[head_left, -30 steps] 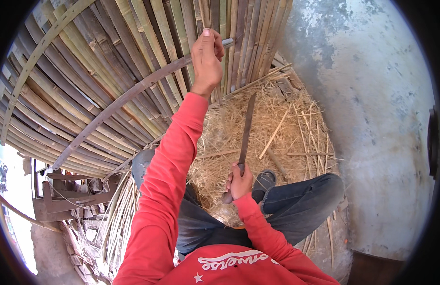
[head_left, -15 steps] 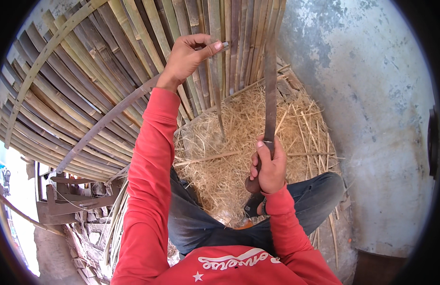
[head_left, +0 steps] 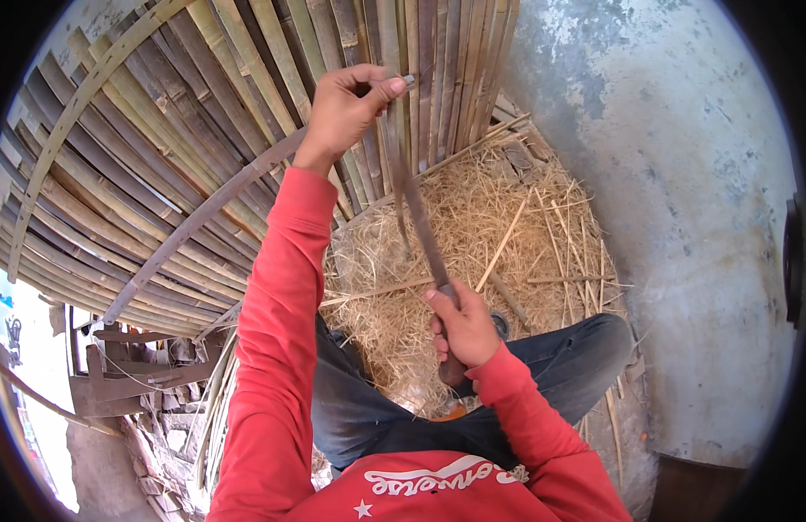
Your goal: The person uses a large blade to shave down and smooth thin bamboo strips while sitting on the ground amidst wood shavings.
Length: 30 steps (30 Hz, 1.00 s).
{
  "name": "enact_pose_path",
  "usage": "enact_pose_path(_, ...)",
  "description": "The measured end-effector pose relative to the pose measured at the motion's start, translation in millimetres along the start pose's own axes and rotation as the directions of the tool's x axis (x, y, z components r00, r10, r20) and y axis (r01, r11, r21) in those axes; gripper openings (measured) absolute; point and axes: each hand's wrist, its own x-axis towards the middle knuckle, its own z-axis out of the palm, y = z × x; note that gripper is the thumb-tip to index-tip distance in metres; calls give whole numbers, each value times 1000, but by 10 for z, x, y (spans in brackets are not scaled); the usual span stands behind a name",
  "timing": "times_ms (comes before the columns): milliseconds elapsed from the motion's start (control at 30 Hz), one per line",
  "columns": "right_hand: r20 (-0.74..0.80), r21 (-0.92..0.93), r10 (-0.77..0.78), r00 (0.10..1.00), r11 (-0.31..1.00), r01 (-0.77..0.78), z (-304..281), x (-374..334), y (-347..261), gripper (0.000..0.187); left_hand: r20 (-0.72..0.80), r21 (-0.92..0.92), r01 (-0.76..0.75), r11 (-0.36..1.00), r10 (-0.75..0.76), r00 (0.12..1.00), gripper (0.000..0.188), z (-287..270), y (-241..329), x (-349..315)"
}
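Note:
My left hand (head_left: pixel 355 109) is raised before the bamboo slats, its thumb and fingers closed on a long thin bamboo strip (head_left: pixel 399 196). A small grey bit shows at the fingertips; what it is I cannot make out. The strip's lower end hangs down over the shavings. In my right hand (head_left: pixel 468 329) is the dark handle of a long-bladed knife (head_left: pixel 431 244). Its blade slants up and left, and its upper part overlaps the strip below my left hand. Whether blade and strip touch I cannot tell.
A panel of bamboo slats (head_left: pixel 194 122) with curved cross strips leans at the left and ahead. Pale shavings (head_left: pixel 472 209) cover the floor between my bent legs and the panel, with loose thin sticks (head_left: pixel 568 280) at the right. A blue-grey wall (head_left: pixel 681 217) stands at the right.
The knife has swung from nearly upright to slanting left, its blade now over the strip. My right hand has moved down and left. My left hand keeps its hold, almost in place.

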Motion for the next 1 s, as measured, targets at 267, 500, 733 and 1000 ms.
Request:
enact_pose_path(267, -243, 109, -420, 875, 884, 454, 32, -184, -636, 17, 3, -56, -9, 998, 9, 1000, 20, -135, -26, -26)
enact_pose_path(500, 41, -60, 257, 965, 965, -255, -157, -22, 540, 25, 54, -50, 26, 998, -24, 998, 17, 5, -52, -44)
enact_pose_path(733, -147, 94, -114, 983, 987, 129, -185, -23, 27, 21, -16, -109, -23, 994, 21, 1000, 21, -233, -63, -92)
enact_pose_path(1000, -56, -48, -217, 975, 976, 214, -49, 9, 350, 16, 21, -93, -54, 994, 56, 998, 20, -150, -79, -42)
